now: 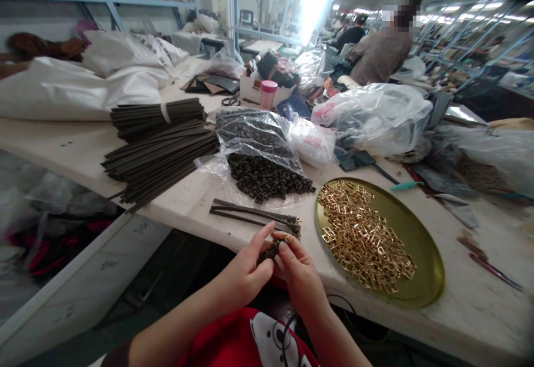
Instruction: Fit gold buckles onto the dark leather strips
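Note:
My left hand [246,269] and my right hand [298,269] meet at the table's front edge, both pinched on one dark strap [268,253] with a gold buckle [287,238] at its tip. Just beyond them lie two or three finished dark straps [250,212] with buckles at their right ends. A round gold tray [417,244] at the right holds several loose gold buckles [362,236]. A clear bag of small dark loops [262,175] lies open behind the straps. A big bundle of dark straps [158,153] is stacked at the left.
A white table [479,306] carries plastic bags [375,114], a pink-capped jar [267,94], scissors [230,100] and a teal-handled tool [400,186]. White sacks [75,86] pile at the far left. A person [381,50] sits at the back right.

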Demonstrator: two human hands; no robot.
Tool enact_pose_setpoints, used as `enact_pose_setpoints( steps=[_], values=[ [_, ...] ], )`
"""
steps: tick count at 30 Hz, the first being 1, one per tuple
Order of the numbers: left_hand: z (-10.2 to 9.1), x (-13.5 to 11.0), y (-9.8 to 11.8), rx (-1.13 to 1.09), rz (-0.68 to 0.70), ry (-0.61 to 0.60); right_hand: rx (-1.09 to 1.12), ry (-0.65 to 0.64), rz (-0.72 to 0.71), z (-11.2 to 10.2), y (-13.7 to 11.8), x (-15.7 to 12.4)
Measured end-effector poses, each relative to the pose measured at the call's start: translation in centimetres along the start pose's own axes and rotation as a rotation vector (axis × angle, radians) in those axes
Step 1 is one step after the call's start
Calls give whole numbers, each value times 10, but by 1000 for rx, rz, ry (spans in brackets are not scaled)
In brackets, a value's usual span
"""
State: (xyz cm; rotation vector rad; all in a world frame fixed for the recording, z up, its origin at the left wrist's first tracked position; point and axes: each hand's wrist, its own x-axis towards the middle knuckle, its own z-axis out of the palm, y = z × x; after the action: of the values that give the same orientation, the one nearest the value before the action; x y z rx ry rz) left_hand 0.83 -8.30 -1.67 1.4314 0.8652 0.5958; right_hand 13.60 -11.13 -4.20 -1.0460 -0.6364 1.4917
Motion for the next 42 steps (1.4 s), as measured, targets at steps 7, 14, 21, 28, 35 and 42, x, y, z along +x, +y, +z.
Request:
enact_pose_setpoints(
  steps=[7, 14, 21, 28, 35, 42],
  values=[
    [0, 8, -15, -140, -138, 6, 242, 75, 128, -6, 9, 7],
    [-4, 7, -13, 17, -140, 67, 202, 210, 38, -5, 9, 7],
    [-4, 8, -13, 38, -96, 85, 279, 205, 53, 0, 7, 11],
    [-3, 9, -10, 176, -57, 119, 269, 242, 73, -1, 9, 12],
    [-4, 4, -11, 357, -53, 70, 368, 282, 171, 1, 12, 12],
    [-6, 2, -8, 327, -9, 39, 372, 200, 216, -4, 13, 12]
  ],
)
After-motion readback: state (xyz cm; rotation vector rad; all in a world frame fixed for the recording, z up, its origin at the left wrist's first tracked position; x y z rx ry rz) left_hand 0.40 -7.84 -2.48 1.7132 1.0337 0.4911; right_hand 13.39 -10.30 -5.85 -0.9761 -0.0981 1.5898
